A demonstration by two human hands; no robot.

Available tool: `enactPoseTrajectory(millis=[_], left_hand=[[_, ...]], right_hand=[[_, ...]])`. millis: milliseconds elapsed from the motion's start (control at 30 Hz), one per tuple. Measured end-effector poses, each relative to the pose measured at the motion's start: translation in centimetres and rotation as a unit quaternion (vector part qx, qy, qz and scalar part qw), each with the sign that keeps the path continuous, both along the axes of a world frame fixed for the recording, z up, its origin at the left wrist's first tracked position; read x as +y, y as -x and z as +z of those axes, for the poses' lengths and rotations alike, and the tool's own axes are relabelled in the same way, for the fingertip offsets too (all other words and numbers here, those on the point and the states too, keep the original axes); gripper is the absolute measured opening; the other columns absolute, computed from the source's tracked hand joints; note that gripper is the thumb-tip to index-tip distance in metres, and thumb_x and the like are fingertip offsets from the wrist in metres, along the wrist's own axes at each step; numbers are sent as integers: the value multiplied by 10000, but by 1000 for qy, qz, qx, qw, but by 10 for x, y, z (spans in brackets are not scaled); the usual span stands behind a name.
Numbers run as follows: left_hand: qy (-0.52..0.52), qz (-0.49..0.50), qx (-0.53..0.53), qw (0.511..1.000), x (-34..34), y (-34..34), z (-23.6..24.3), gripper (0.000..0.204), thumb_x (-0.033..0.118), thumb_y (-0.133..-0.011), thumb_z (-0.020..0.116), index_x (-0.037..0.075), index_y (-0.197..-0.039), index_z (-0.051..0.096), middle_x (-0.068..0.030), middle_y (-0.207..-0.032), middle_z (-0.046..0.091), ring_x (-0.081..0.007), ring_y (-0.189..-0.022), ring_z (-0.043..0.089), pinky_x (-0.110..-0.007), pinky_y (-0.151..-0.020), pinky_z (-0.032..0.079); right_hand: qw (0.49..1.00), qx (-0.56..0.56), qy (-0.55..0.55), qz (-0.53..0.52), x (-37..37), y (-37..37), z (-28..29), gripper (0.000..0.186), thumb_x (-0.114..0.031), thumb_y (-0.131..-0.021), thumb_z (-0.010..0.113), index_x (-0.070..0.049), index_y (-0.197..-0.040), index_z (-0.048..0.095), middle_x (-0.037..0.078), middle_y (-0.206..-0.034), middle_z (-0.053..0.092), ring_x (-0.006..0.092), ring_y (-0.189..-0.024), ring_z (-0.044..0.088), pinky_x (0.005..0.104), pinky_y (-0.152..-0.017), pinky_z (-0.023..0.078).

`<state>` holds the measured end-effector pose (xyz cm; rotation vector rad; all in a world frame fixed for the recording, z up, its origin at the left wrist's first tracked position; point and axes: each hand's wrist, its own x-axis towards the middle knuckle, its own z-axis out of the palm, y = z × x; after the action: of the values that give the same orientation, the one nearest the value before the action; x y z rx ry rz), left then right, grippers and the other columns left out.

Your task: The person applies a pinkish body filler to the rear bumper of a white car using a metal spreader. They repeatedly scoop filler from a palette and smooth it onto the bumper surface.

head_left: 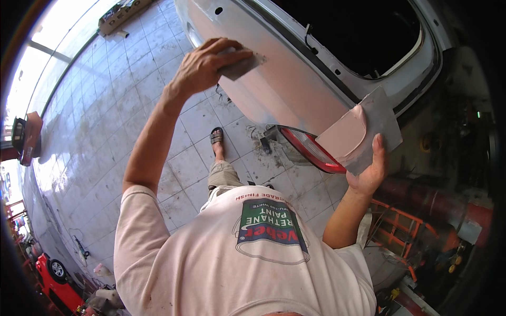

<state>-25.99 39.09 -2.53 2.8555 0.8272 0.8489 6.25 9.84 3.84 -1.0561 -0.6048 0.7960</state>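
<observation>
My left hand (203, 66) grips a thin grey putty spreader (240, 68), its fingers curled over the top. The spreader's far edge lies over the car's body panel (295, 79), a rounded surface with pinkish filler patches on pale paint. Whether that edge touches the panel, I cannot tell. In my right hand (371, 171), a flat grey square plate (386, 125) is held tilted, the thumb against its face. Smooth pink putty (345, 136) covers much of the plate's left part. Most of the right hand's fingers are hidden behind it.
A red and clear tail light (311, 150) sits just left of the plate. Beyond the panel is a dark car opening (358, 37). An orange metal frame (403, 226) stands at the lower right. A cardboard box (124, 16) lies on the tiled floor (132, 89) at the far left.
</observation>
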Motion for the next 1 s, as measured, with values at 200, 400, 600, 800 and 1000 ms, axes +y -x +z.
enactPoseTrajectory(millis=[200, 400, 600, 800, 1000], left_hand=[[-91, -42, 51, 994, 93, -19, 8, 833, -78, -869, 816, 393, -1547, 706, 11, -1572, 666, -287, -1464, 633, -398, -1202, 608], [-72, -90, 9, 993, 88, -27, -18, 881, -105, -796, 830, 378, -1527, 732, -3, -1571, 664, -314, -1494, 606, -430, -1185, 615], [-7, -38, -85, 996, -30, -24, -82, 956, -42, -680, 864, 442, -1496, 741, 66, -1579, 651, -301, -1548, 544, -452, -1334, 482], [8, -21, -72, 997, -13, 1, -71, 834, -24, -759, 838, 400, -1473, 769, 20, -1547, 688, -305, -1451, 634, -463, -1212, 601], [87, 3, -176, 981, 115, -8, 4, 318, 45, -1083, 685, 148, -1347, 829, -142, -1291, 784, -361, -1177, 744, -473, -983, 611]], right_hand=[[997, -12, 76, -11, -4, -2, -25, 646, -303, -1106, 649, 96, -1602, 534, 217, -1587, 620, 345, -1469, 607, 495, -1250, 453], [997, -26, 72, 10, -26, -14, -50, 627, -304, -1113, 641, 96, -1587, 548, 208, -1562, 641, 339, -1452, 620, 486, -1245, 460], [991, 11, 132, -30, -19, -12, -43, 577, -286, -1139, 612, 97, -1568, 565, 200, -1554, 650, 331, -1437, 630, 478, -1230, 477], [996, 50, 61, 50, -14, -17, -25, 594, -283, -1147, 586, 96, -1601, 531, 205, -1581, 628, 325, -1469, 603, 494, -1236, 469], [997, 28, 71, 18, -18, -15, -14, 642, -312, -1131, 612, 96, -1616, 511, 209, -1605, 604, 343, -1476, 595, 489, -1249, 451]])
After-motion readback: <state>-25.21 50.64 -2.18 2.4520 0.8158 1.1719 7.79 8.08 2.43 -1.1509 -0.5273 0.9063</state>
